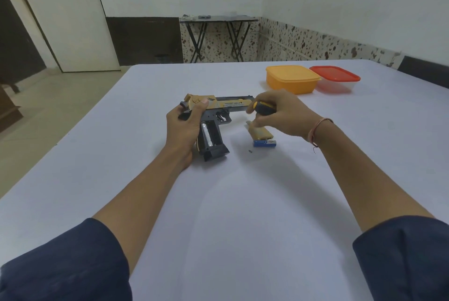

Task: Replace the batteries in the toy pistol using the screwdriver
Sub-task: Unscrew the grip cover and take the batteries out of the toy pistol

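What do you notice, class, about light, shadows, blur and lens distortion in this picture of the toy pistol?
Head view: soft, even light with no glare; faint, broad shadows fall on the table. Head view: the wide lens makes the door lean. Head view: the right hand blurs slightly at its fingertips by the screwdriver; the lettering on the pistol is hard to read.

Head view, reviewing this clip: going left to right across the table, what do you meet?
left hand → toy pistol → loose screw → blue battery → orange container → red-lidded container. Left out: the right hand, its screwdriver and the tan cover, which overlap the battery's span.
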